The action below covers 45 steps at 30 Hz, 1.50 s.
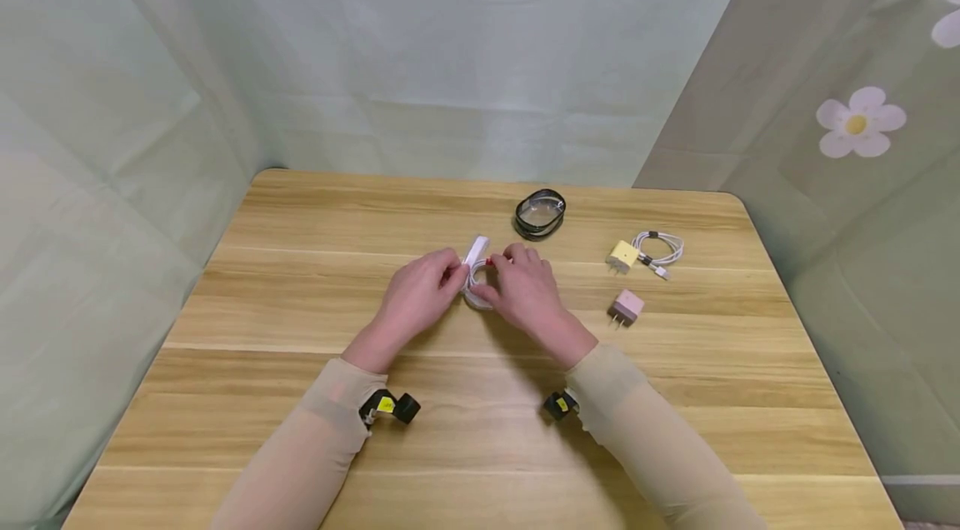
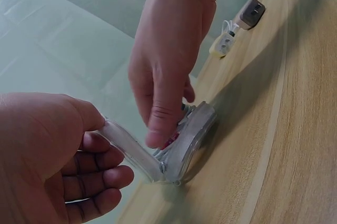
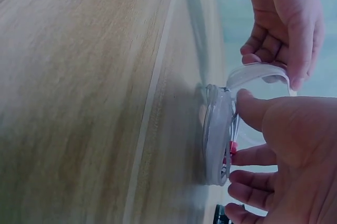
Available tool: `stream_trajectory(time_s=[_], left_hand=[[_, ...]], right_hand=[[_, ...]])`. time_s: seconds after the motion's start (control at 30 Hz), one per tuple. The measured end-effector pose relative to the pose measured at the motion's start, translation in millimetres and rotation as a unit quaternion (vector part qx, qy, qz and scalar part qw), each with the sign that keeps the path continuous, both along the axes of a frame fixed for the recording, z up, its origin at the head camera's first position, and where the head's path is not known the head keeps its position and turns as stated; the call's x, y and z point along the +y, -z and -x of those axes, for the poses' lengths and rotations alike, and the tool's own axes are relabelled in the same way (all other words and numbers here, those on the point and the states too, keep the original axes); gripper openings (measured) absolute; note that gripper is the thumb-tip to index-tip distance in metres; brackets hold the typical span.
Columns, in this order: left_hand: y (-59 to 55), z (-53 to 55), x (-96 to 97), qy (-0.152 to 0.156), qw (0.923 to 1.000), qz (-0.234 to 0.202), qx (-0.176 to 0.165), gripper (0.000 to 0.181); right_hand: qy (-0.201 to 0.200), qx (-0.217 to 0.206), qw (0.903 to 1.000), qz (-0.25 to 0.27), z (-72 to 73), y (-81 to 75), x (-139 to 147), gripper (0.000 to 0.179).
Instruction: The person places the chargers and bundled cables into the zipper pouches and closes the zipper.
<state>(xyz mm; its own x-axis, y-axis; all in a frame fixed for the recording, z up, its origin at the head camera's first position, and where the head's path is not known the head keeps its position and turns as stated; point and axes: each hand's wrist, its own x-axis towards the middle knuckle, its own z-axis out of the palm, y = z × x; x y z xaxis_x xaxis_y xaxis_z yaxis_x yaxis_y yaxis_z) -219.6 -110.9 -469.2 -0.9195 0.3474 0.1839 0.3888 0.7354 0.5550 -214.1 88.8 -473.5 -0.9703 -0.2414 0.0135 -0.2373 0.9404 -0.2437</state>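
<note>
We see the left hand [image 1: 422, 290] at mid-frame in the head view, thumb and forefinger pinching the raised lid [image 1: 476, 249] of a whitish case [image 3: 214, 137] on the wooden table [image 1: 277, 447]. The right hand [image 1: 531, 290] reaches in, thumb and forefinger apart, near a red tie [image 3: 233, 148]; rightward we find a black-rimmed case [image 1: 538, 232] at upper centre, then a yellow charger [image 1: 622, 254], pink charger [image 1: 628, 303] and white cable [image 1: 678, 247] at middle right.

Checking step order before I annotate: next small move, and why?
Probably have the right hand gently settle the cable inside the case: its index finger touches the red piece there, while the left hand pinches the lid, raised clear of the cable.
</note>
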Motion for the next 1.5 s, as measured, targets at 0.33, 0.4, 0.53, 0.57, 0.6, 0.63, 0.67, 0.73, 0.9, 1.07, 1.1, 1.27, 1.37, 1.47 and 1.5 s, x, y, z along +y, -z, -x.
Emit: stream_trajectory(time_s=[0.33,0.4,0.53,0.57,0.6,0.63,0.67,0.73,0.9,1.07,1.1,1.27,1.37,1.47,1.5], left_hand=[[0.5,1.2,-0.5,0.007,1.0,-0.003,0.001,0.023],[0.4,1.4,-0.8,0.005,1.0,-0.004,0.0,0.022],[-0.5,1.5,-1.5,-0.009,0.9999,-0.006,0.004,0.022],[-0.5,1.6,-1.7,-0.014,0.9999,-0.007,0.007,0.022],[-0.6,1.8,-1.9,-0.019,0.9997,-0.007,0.011,0.022],[-0.5,2.0,-2.2,-0.024,0.9996,-0.009,0.016,0.022],[-0.5,2.1,-2.5,-0.028,0.9994,-0.009,0.02,0.022],[-0.5,2.4,-3.0,-0.033,0.999,-0.01,0.027,0.022],[-2.1,1.8,-2.5,-0.027,0.9991,-0.007,0.031,0.021],[-1.8,1.0,-1.5,-0.004,0.9997,0.0,0.024,0.02],[-1.6,0.9,-1.4,-0.001,0.9998,0.001,0.022,0.02],[-1.4,0.0,-1.3,0.004,0.9998,-0.005,0.017,0.019],[-1.2,0.2,-1.8,0.006,0.9999,-0.009,0.012,0.019],[-0.4,1.0,-2.1,0.005,0.9999,-0.013,0.004,0.02],[-0.3,1.2,-2.1,0.004,0.9999,-0.014,0.001,0.02]], right_hand=[[-0.105,0.069,0.9921,-0.006,1.7,4.7,4,0.039],[-0.12,0.068,0.9903,-0.015,1.8,6.8,6,0.039],[-0.136,0.065,0.9883,-0.024,1.6,10.6,8,0.037],[-0.139,0.064,0.988,-0.022,1.3,11.0,9,0.037],[-0.141,0.066,0.9876,-0.02,1.0,11.4,9,0.036],[-0.144,0.068,0.9871,-0.017,0.8,11.8,10,0.036],[-0.145,0.068,0.987,-0.014,0.6,12.0,10,0.036],[-0.148,0.068,0.9867,-0.006,-0.1,11.8,11,0.035],[-0.163,0.072,0.984,0.003,-0.8,11.2,13,0.033],[-0.171,0.076,0.9824,0.0,-0.8,13.0,14,0.036],[-0.169,0.074,0.9829,-0.001,-0.7,13.4,14,0.037],[-0.16,0.077,0.9841,-0.001,-0.1,15.1,13,0.038],[-0.156,0.089,0.9837,0.006,-0.4,14.7,13,0.036],[-0.139,0.1,0.985,0.021,-2.3,13.5,15,0.036],[-0.129,0.103,0.986,0.026,-3.3,12.8,15,0.036]])
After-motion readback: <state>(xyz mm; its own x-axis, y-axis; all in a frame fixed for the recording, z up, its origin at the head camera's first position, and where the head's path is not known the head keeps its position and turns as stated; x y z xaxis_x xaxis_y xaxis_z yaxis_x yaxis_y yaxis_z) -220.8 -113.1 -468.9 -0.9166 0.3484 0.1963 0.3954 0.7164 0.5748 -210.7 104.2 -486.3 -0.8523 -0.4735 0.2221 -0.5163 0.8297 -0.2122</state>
